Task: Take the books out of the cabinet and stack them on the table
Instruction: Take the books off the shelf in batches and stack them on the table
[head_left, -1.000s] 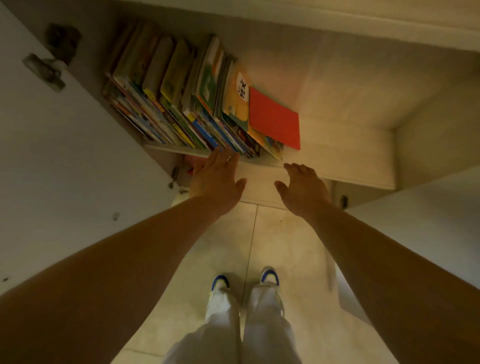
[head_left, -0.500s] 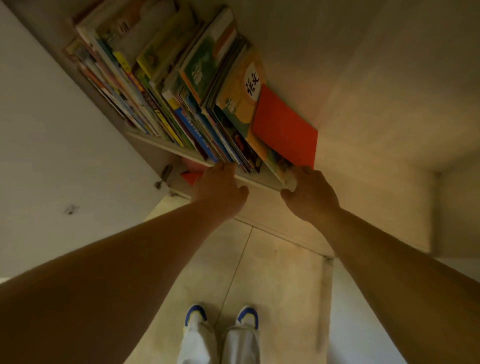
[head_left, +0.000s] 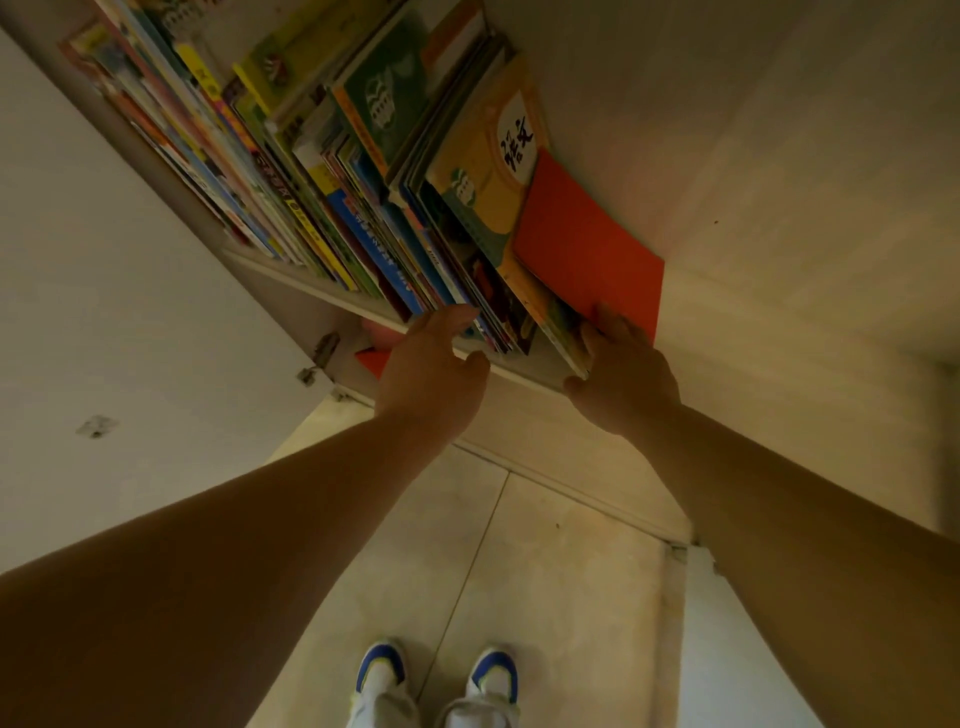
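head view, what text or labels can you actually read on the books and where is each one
"语文": large black characters in a white patch on the yellow book, next to the red book.
Blue spine: a line of light characters, too small and blurred to read.
Yellow spine: dark characters, too blurred to read.
Green book: a white emblem, no legible words.
Other spines: print too small to read.

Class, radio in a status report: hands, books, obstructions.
Left hand at the books, right hand on the orange book. Books on shelf. No visible obstruction.
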